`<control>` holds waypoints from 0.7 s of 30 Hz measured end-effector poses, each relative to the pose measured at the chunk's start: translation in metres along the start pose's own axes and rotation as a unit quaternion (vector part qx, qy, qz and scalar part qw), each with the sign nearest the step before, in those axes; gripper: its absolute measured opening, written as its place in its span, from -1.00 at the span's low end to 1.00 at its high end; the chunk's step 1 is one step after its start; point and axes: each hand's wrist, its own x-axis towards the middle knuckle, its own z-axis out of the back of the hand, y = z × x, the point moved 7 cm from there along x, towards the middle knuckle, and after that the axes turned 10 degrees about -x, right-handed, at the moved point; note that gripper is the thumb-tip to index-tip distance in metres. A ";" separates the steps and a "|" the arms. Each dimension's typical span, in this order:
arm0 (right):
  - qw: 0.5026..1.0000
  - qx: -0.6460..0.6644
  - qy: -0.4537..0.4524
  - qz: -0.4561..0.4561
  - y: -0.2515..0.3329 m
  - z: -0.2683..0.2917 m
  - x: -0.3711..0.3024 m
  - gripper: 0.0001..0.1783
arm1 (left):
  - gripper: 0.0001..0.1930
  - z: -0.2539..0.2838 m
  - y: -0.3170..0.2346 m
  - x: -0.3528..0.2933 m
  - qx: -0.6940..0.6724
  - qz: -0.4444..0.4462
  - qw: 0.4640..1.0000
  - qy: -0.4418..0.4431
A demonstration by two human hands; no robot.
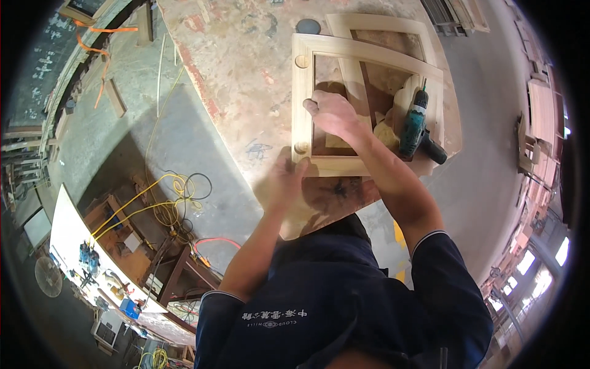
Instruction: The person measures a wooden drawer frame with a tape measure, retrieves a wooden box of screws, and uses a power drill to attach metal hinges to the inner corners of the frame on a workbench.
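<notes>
A pale wooden door frame (303,86) lies on the work table, with round recesses in its left side piece. My left hand (287,181), slightly blurred, grips the frame's near left corner, thumb over the edge. Above the frame's left side piece, between the two recesses, my right hand (335,115) has its fingers curled together; whatever they hold is too small or hidden to make out. A teal and black cordless drill (413,126) with a bit in its chuck lies on the frame's right side, beside a pale cloth-like bundle (387,132).
Under the first frame lies a second wooden frame (381,23). A dark round disc (308,26) rests on the stained table (239,80). Yellow cables (169,190) coil on the floor at left, near a bright bench (70,227) with tools. Timber is stacked at far right.
</notes>
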 end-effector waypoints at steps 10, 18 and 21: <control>0.986 0.050 -0.067 0.147 0.009 -0.038 -0.068 -0.78 | -0.76 0.009 0.000 0.005 0.068 -0.104 0.992 -0.030; 0.967 0.229 -0.107 0.034 -0.023 0.029 -0.006 -0.71 | -0.82 0.006 -0.004 0.005 0.088 -0.030 0.995 -0.022; 0.993 0.114 0.015 -0.042 -0.005 0.048 0.031 -0.63 | -0.80 0.006 0.001 0.002 0.029 -0.017 0.999 -0.018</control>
